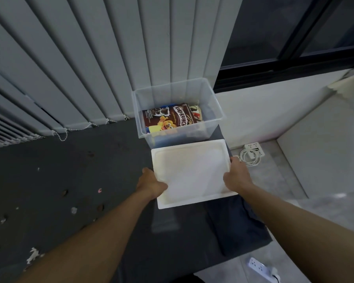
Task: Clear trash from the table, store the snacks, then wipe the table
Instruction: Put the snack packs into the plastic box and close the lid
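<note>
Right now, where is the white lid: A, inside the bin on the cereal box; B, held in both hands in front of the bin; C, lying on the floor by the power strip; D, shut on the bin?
B: the left hand and right hand grip opposite edges of the lid, while the bin behind it stands open, showing the cereal box.

Bare forearms, no sleeves visible
</note>
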A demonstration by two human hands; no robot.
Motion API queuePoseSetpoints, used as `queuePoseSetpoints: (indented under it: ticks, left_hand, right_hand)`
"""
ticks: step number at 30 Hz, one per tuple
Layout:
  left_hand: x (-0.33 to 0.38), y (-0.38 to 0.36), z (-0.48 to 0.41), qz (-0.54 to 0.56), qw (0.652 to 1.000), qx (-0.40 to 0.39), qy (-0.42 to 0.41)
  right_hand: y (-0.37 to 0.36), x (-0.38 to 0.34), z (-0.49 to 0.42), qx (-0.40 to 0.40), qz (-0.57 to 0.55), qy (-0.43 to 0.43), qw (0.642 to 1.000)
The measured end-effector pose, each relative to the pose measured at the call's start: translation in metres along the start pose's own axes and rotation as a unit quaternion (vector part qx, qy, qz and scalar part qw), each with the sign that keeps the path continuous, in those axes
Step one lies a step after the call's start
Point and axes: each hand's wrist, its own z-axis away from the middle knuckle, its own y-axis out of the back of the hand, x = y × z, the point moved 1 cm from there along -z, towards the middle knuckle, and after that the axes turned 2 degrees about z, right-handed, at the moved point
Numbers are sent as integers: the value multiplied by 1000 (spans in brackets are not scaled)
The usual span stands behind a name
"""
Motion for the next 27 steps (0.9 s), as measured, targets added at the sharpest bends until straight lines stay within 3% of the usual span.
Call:
queuePoseSetpoints:
  ticks: [5, 14, 21, 27]
  left_hand:
    - [8, 9, 14, -2, 998, -13, -61]
    - [34, 46, 38, 49, 986, 15, -161]
    - [53, 89, 43, 94, 956, 113, -253]
    - [67, 116, 16, 19, 939, 238, -247]
  right_hand:
    - [14, -3, 9, 51, -79, 2, 996]
    - [61, -37, 12, 140, -150, 77, 976]
    - [91, -81, -9, 149, -154, 173, 961]
    - [99, -121, -41, 153, -114, 150, 970]
